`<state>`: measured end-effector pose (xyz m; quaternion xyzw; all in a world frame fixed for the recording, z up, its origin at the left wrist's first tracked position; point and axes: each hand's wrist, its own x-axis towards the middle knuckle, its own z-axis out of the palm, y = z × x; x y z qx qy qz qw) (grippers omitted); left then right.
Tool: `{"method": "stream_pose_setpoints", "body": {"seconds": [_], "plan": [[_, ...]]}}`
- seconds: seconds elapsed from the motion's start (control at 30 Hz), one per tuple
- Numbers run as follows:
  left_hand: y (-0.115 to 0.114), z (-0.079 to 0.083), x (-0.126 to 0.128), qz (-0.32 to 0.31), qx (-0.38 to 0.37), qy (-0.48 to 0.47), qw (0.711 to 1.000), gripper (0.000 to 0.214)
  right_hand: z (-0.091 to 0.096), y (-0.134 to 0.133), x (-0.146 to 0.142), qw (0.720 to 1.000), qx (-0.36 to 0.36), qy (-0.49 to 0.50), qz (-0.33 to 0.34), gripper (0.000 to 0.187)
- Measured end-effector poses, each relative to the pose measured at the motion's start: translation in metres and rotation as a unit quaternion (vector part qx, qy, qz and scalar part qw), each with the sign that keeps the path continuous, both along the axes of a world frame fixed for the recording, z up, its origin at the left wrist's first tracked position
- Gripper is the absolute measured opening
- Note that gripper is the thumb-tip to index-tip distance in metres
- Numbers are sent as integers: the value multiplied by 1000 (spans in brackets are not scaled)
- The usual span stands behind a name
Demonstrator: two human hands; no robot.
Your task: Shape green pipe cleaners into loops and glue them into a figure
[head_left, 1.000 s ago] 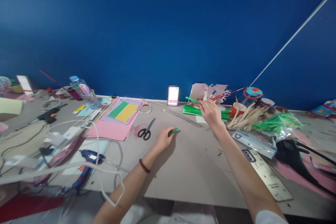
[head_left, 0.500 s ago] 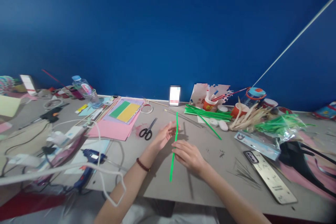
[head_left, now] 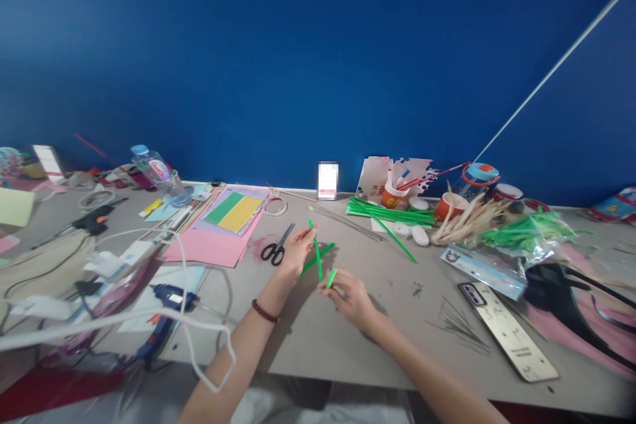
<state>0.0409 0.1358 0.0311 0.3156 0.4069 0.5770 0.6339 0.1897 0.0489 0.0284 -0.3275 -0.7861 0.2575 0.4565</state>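
A bright green pipe cleaner [head_left: 318,258], folded so that its lengths cross, is in front of me at the middle of the table. My left hand [head_left: 297,250], with a dark red bead bracelet on the wrist, pinches it near its upper end. Lower and to the right, my right hand [head_left: 348,293] has thumb and fingers closed on a short green end that sticks up. Partly hidden by my left fingers, one green length slants behind that hand. Black-handled scissors [head_left: 275,250] lie just left of my left hand.
Green pipe cleaners [head_left: 390,213] lie in a bundle by a red cup of pens [head_left: 393,197]. A patterned phone [head_left: 511,334] and thin dark wires [head_left: 462,328] are at right. Pink sheets [head_left: 203,248], a blue glue gun [head_left: 163,318] and white cables are at left.
The pipe cleaner was straight and upright between my hands; now it is bent with crossing lengths. My left hand has shifted left and closed on it; my right hand has moved slightly down.
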Motion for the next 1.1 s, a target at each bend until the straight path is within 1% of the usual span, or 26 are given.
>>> {"method": "stream_pose_setpoints", "body": {"seconds": [0.1,0.17,0.23,0.3,0.53,0.7,0.77,0.87,0.93,1.0,1.07,1.1], "plan": [[-8,5,7,-45,15,66,997,29,-3,6,2,988,-117,51,-84,31],[-14,10,12,-67,27,79,994,27,-6,12,4,975,-181,70,-106,34],[-19,15,14,-110,70,111,985,26,-8,16,5,967,-215,79,-113,35],[-23,19,16,-121,78,120,982,27,-11,18,5,963,-229,81,-115,35],[-27,21,16,-166,86,109,976,37,-13,19,4,954,-255,104,-115,39],[-29,22,15,-154,117,111,975,34,-12,20,3,942,-280,154,-104,41],[-30,22,15,-156,109,90,978,33,-12,20,2,936,-294,169,-91,42],[-32,22,16,-183,84,56,978,32,-10,19,1,935,-303,169,-79,43],[-33,23,18,-192,78,45,977,31,-7,18,2,948,-272,143,-79,43],[-34,25,20,-181,85,50,979,31,-3,17,3,966,-217,100,-98,40],[-35,27,21,-166,95,65,979,31,0,16,6,973,-174,79,-126,31],[-35,29,22,-160,99,72,979,32,2,16,7,974,-164,83,-136,26]]}}
